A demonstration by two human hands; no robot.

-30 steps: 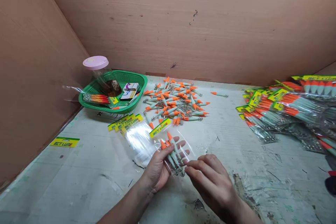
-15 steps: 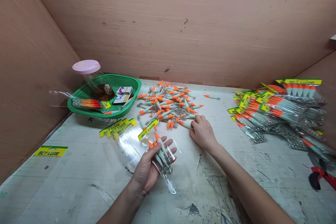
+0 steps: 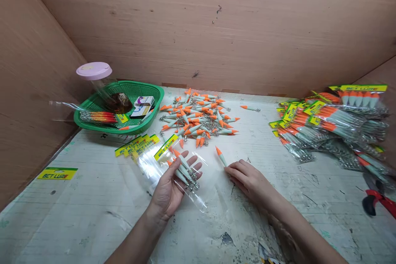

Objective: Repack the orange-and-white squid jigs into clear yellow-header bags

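Observation:
My left hand (image 3: 171, 187) lies palm up, its thumb over a clear bag with a yellow header card (image 3: 166, 147) and several orange-and-pale-green lures (image 3: 185, 170) whose hooks point toward me. Whether every lure is inside the bag I cannot tell. Between the fingertips of my right hand (image 3: 244, 176) is one lure (image 3: 220, 156), pinched at its hook end, its orange tip pointing up and away. Behind both hands lies a loose pile of similar lures (image 3: 198, 117). Overlapping bags with yellow headers (image 3: 145, 161) rest beside my left hand.
A green basket (image 3: 157, 105) at the back left holds a pink-lidded jar (image 3: 94, 71), a small box and a packet of red lures. Filled lure bags (image 3: 334, 123) are heaped at the right, near red-handled pliers (image 3: 379, 201). One header card (image 3: 57, 173) lies far left.
My right hand has drawn back from the pile toward me with one lure in its fingers. My left hand has shifted slightly left with its bag and lures. The camera view has moved a little.

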